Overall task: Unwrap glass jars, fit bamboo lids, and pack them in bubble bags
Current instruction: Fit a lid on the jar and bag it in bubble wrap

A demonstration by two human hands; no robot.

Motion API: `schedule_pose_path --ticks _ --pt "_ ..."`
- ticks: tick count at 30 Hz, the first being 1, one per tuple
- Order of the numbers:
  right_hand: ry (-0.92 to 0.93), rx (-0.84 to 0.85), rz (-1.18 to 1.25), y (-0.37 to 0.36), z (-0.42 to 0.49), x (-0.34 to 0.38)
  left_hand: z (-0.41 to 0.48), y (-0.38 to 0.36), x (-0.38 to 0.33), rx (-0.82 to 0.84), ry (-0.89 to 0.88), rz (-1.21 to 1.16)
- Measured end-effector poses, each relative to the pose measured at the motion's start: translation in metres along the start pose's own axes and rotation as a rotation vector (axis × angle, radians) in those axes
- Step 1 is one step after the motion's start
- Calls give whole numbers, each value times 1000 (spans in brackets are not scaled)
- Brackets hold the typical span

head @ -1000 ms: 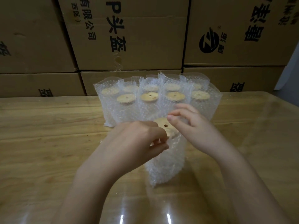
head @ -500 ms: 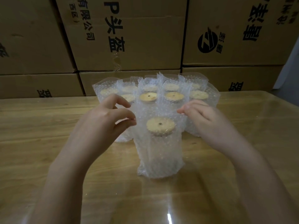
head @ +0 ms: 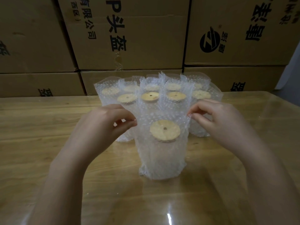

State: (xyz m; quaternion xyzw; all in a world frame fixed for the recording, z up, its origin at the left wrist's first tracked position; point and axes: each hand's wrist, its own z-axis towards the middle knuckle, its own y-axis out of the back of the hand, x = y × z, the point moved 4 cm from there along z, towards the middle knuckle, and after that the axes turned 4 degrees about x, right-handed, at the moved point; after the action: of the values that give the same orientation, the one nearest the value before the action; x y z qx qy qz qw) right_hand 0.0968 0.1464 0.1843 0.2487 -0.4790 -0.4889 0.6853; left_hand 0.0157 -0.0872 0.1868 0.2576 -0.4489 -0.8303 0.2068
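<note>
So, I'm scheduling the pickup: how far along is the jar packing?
Done: several bagged jars, lids on, stand clustered on the table. In hand: the front jar, bamboo lid fitted, sits in its bubble bag; left hand and right hand pinch its top edges. Left: closing that bag; no unwrapped jars in view.

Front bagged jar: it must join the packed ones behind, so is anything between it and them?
Nothing visible: the front bagged jar stands just before the packed group, left hand and right hand pinching its bag's sides.
</note>
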Motion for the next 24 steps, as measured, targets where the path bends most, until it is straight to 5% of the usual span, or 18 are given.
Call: schedule_pose_path --ticks 8,19,21,24 --pt "-2 -52 -56 4 -1 -2 3 -1 0 -103 -19 20" --pt "-43 57 285 5 -2 -14 3 -3 8 -89 -4 -258" --pt "-37 50 360 7 -2 -16 4 -11 18 -41 59 -460" --pt "-32 41 414 6 -2 -17 1 -43 35 257 148 -729"
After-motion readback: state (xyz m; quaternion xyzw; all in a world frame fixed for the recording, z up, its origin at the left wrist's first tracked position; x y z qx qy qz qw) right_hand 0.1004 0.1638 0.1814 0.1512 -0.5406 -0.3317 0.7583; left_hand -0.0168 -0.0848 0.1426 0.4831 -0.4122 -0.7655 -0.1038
